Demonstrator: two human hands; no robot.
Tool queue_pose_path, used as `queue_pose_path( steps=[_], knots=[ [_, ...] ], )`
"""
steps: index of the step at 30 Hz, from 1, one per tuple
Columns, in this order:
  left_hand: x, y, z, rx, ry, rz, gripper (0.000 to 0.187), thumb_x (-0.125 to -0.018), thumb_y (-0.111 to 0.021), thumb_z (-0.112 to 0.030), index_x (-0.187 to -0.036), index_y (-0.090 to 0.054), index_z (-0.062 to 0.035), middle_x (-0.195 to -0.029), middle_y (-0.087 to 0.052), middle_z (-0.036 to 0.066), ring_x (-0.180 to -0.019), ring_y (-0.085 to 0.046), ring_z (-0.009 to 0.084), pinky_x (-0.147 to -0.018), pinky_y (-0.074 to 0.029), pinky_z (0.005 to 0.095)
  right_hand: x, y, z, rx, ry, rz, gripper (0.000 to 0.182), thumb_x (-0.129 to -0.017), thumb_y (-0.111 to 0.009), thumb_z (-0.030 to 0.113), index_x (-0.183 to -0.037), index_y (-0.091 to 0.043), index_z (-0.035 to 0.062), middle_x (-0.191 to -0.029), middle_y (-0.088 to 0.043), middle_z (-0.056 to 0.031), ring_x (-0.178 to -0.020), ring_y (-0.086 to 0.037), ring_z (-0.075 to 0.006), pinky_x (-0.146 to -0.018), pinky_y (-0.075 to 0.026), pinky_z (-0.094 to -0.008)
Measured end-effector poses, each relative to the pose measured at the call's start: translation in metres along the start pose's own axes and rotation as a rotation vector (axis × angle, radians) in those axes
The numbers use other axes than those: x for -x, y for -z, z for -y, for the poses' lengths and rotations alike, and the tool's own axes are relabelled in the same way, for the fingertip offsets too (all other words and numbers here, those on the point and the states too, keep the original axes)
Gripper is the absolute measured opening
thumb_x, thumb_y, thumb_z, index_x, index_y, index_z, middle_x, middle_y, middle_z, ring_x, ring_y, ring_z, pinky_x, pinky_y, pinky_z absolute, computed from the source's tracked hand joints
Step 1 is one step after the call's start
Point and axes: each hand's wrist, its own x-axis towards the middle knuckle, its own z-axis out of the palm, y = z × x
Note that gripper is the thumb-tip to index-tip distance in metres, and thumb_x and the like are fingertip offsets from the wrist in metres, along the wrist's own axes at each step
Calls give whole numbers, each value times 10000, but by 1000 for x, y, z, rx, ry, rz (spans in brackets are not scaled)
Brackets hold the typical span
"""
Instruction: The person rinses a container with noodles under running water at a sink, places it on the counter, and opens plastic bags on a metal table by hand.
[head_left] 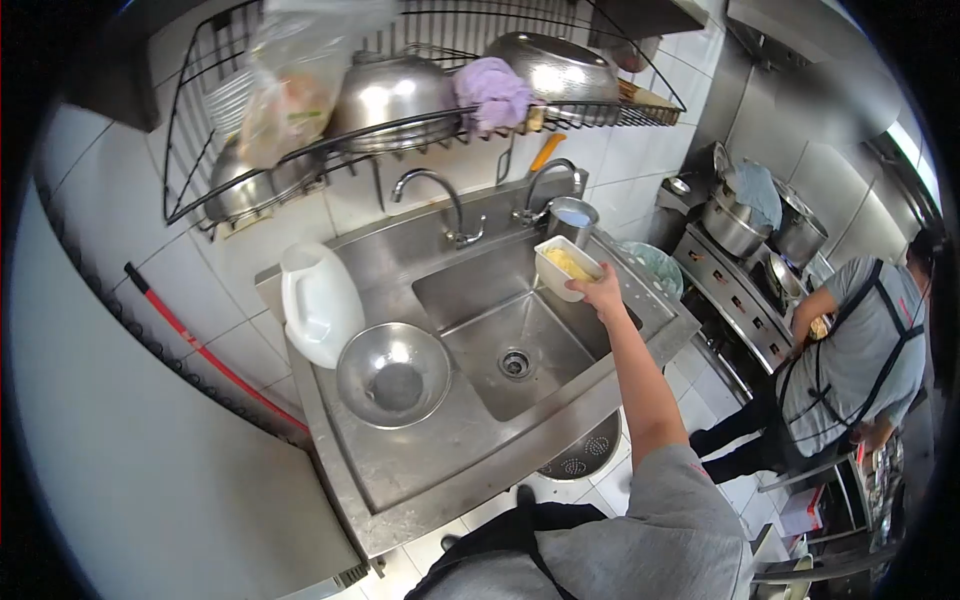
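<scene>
My right hand (598, 290) grips the near edge of a white rectangular container (552, 272), which holds something yellow. The container is over the right side of the steel sink basin (515, 335), just below the right faucet (545, 190). Behind it stands a metal pot (572, 218) with something bluish inside. On the drainboard left of the basin lie a steel bowl (393, 375) and a white plastic jug (322, 305). My left hand does not show.
A wire rack (190, 140) above the sink holds metal bowls, a plastic bag and a purple cloth (493, 93). At right, a person in an apron (850, 350) stands by a stove (735, 290) with pots. A red pole (215, 360) leans at left.
</scene>
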Motion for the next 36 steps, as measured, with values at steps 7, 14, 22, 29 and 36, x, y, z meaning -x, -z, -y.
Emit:
queue_pose_path(
  steps=[7,14,22,29,36],
  knots=[
    [-1,-59,-326,-120,-621,70,391,-905,-504,-344,-1128,-525,-23,-1100,-582,68,-1029,-519,182,-908,-391,318,-50,-8,-52,-333,121,202,882,-428,-864,180,-1170,-446,-48,-1083,-548,-167,-1007,-546,-249,-875,-456,-348],
    [-247,-121,-555,-261,-922,-2,398,-946,-436,-188,-1278,-399,28,-1271,-470,129,-1196,-428,206,-1023,-299,315,-54,0,-30,-90,235,213,1013,-407,-820,283,-1250,-366,-48,-1194,-435,-224,-1117,-440,-338,-977,-360,-353],
    [-467,-179,-714,-810,-1158,-195,514,-856,-377,38,-1357,-259,32,-1386,-323,201,-1297,-302,298,-1071,-226,341,-82,34,-48,-178,332,380,849,-408,-803,180,-1139,-405,17,-1024,-475,-192,-989,-476,-340,-865,-417,-372],
    [-574,-173,-739,-1087,-1216,-338,579,-801,-405,70,-1357,-250,37,-1369,-321,242,-1291,-296,338,-1076,-218,359,-94,34,-67,-161,205,475,930,-383,-792,120,-1196,-353,12,-1066,-443,-191,-1008,-460,-346,-893,-407,-370],
    [-552,-174,-730,-1236,-1194,-61,604,-780,-389,102,-1362,-260,4,-1263,-455,246,-1194,-431,357,-1008,-322,364,-101,31,-63,-169,161,501,970,-384,-800,147,-1219,-329,-5,-1130,-429,-201,-1037,-455,-348,-908,-406,-360]
  ],
)
